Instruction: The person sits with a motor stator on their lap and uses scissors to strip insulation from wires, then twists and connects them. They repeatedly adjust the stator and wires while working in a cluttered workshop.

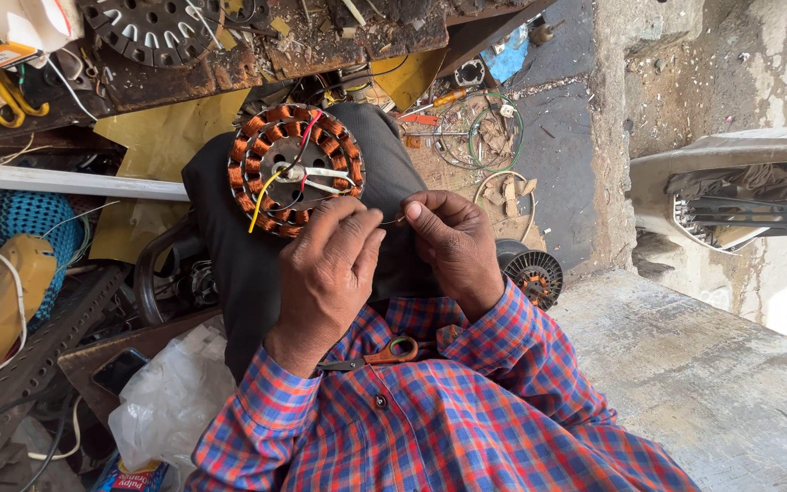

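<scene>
A round motor stator (295, 169) with copper windings and red, yellow and white leads rests on my knee in dark trousers. My left hand (328, 273) sits just below the stator, its fingertips pinched on a thin wire (392, 220). My right hand (455, 244) faces it, thumb and forefinger pinched on the same thin wire. The wire runs between both hands and is barely visible. Orange-handled scissors (384, 354) lie on my lap against my plaid shirt.
A second wound stator (532, 274) lies on the ground by my right forearm. A rusty bench (257, 46) with a metal disc (152, 27) is ahead. Wire coils and a screwdriver (439, 98) litter the floor. A white plastic bag (170, 396) lies at lower left.
</scene>
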